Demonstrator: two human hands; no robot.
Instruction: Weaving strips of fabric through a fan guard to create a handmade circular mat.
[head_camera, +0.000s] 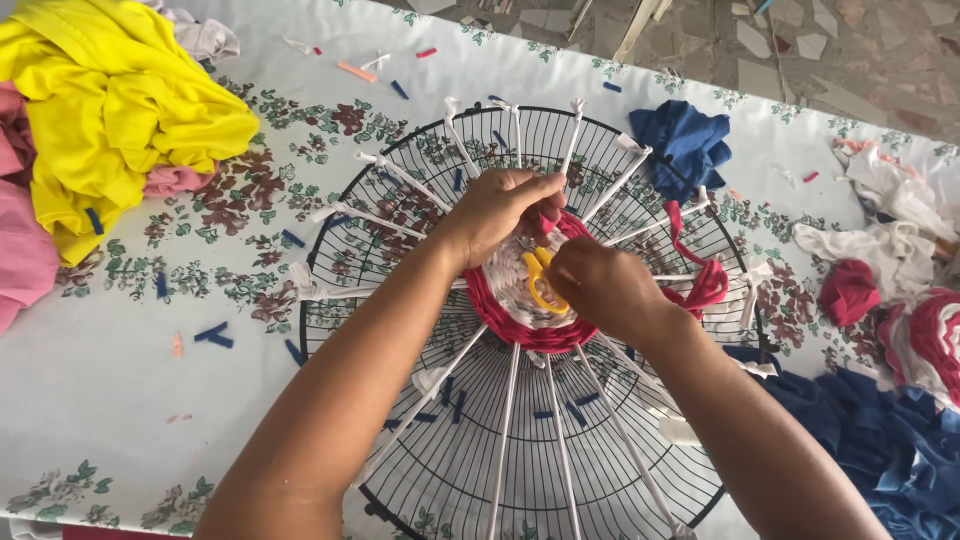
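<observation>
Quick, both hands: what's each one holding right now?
Left hand: closed, pinching the red fabric strip at the weave.
Right hand: closed on the yellow scissors.

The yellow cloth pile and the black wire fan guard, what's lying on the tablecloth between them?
In the head view, between the yellow cloth pile and the fan guard, the floral tablecloth shows only small blue fabric scraps.

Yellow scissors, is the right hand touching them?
Touching. The head view shows the right hand wrapped over the yellow scissors, its fingers through the handle loops above the woven centre.
</observation>
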